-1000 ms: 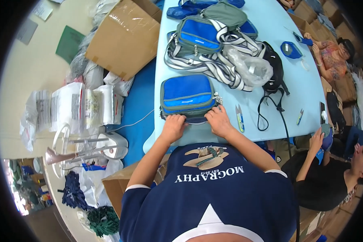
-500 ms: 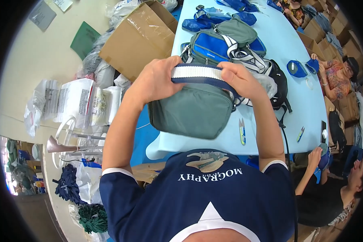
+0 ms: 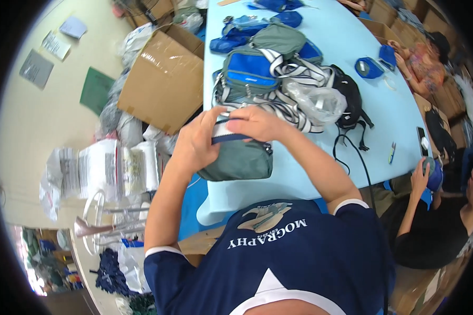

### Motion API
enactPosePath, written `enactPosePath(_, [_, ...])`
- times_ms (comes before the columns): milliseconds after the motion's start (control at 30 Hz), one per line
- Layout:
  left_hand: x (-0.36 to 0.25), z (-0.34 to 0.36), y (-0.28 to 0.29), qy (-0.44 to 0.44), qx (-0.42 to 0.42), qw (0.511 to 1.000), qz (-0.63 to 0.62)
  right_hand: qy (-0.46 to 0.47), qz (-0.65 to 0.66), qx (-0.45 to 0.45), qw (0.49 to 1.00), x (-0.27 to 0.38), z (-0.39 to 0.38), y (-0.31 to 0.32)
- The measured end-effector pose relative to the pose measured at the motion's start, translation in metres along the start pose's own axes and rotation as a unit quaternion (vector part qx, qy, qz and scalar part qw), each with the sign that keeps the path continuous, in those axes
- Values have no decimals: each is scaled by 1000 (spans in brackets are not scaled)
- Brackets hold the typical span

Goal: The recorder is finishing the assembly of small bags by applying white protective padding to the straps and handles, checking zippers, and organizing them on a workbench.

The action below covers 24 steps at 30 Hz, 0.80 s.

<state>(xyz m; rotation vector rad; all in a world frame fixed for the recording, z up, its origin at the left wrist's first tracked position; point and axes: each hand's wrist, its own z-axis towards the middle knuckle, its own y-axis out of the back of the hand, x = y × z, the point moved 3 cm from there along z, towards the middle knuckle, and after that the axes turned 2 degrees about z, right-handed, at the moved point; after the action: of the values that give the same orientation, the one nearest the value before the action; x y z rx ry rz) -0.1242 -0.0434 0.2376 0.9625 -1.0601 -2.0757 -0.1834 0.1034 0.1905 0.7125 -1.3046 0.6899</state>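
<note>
Clamping fingers of left hand (image 3: 195,143) and right hand (image 3: 257,124) on flat white-and-navy webbing strap (image 3: 229,138). Holding rounded grey-green fabric bag (image 3: 240,164) at near left corner of smooth light-blue table (image 3: 389,118), perhaps touching it; not showing clearly from this angle.

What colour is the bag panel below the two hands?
The bag panel is grey-green; head view.

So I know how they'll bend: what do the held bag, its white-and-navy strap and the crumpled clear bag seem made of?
Grey-green bag: matt cloth, probably synthetic; soft folds, little shine. Strap: likely textile webbing; a flat, banded strip. Clear bag: thin, glossy plastic film, it seems; see-through wrinkles catch light.
</note>
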Motion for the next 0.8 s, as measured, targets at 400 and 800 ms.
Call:
enactPosePath(400, [-5,7,-49,-39,-129,966,223,317,-461,-180,809,-10,-19,38])
enactPosePath(800, [12,-102,-236,51,117,987,93,-115,-381,-598,695,-157,-112,168])
